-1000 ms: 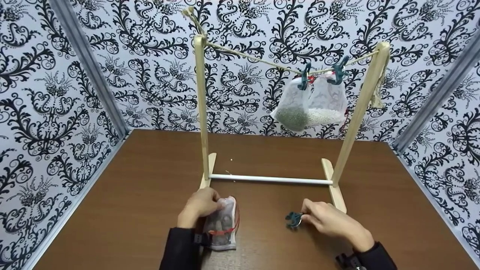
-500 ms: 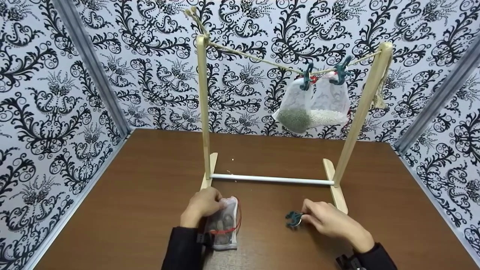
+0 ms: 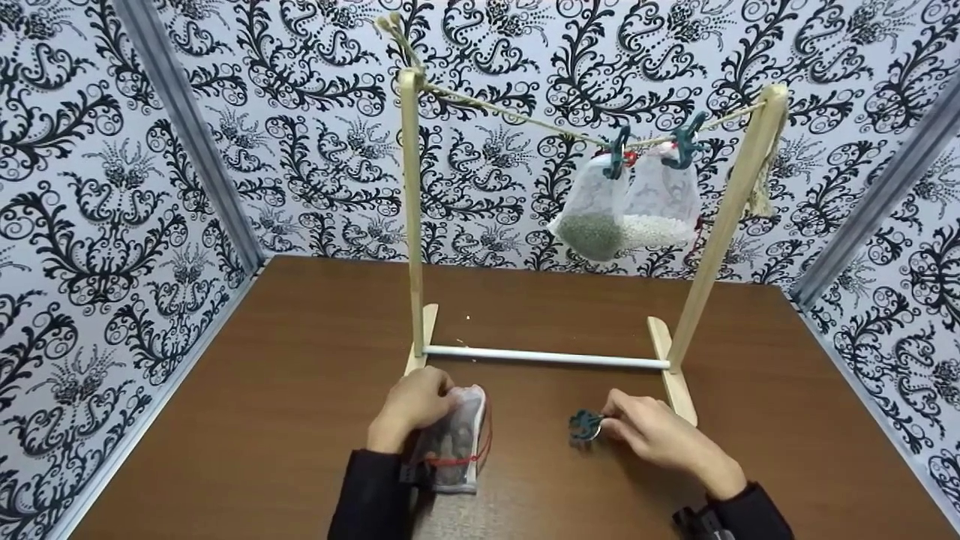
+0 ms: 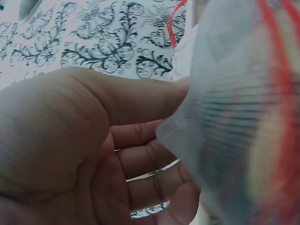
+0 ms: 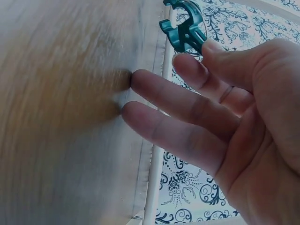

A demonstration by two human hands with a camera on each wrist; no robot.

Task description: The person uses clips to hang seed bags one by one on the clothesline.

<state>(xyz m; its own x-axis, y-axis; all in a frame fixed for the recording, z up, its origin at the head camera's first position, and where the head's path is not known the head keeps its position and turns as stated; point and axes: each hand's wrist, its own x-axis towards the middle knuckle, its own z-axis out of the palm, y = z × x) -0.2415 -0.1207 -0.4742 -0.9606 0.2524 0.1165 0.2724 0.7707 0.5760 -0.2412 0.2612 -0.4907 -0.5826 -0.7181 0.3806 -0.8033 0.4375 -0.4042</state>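
Between thumb and fingers, my left hand (image 3: 416,401) pinches the top of a white mesh bag (image 3: 457,439) with a red drawstring. Darker lumps show through the mesh; what they are is blurred. In the left wrist view the bag (image 4: 229,112) fills the right side, close to the camera. Over to the right, my right hand (image 3: 664,439) pinches a dark green plastic clip (image 3: 584,425) by its handle end, low over the table. The right wrist view shows the clip (image 5: 183,26) with its curved mouth pointing away from the thumb, and two other fingertips at the table surface.
A wooden frame (image 3: 412,217) with a white crossbar (image 3: 547,357) stands behind the hands. From its sagging rope (image 3: 510,114) hang two mesh bags, one with green grains (image 3: 589,234), one with white grains (image 3: 656,229), each under a green clip. Patterned walls (image 3: 322,150) enclose the brown table (image 3: 315,337).
My left hand and the mesh bag have shifted slightly up and to the right in the head view. The clip in my right hand has risen and turned a little.
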